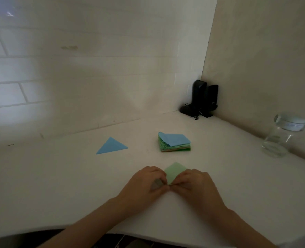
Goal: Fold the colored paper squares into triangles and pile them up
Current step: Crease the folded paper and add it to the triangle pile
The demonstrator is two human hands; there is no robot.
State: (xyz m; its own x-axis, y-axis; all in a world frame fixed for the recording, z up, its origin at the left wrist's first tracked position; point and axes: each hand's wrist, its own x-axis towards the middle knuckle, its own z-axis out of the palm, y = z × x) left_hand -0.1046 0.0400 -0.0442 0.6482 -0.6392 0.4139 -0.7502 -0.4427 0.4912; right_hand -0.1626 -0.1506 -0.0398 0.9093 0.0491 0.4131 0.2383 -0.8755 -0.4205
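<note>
A light green paper square (174,171) lies on the white table, its far corner showing between my hands. My left hand (149,181) and my right hand (193,183) meet at its near corner, fingers curled and pinching the paper there. A folded blue triangle (111,146) lies flat to the far left. A stack of colored squares (175,143), blue sheet on top with one corner curled up, sits beyond my hands.
A clear glass jar (282,136) with a lid stands at the right by the wall. Two black devices with cables (201,100) stand in the far corner. The table's front edge (94,228) runs just under my forearms.
</note>
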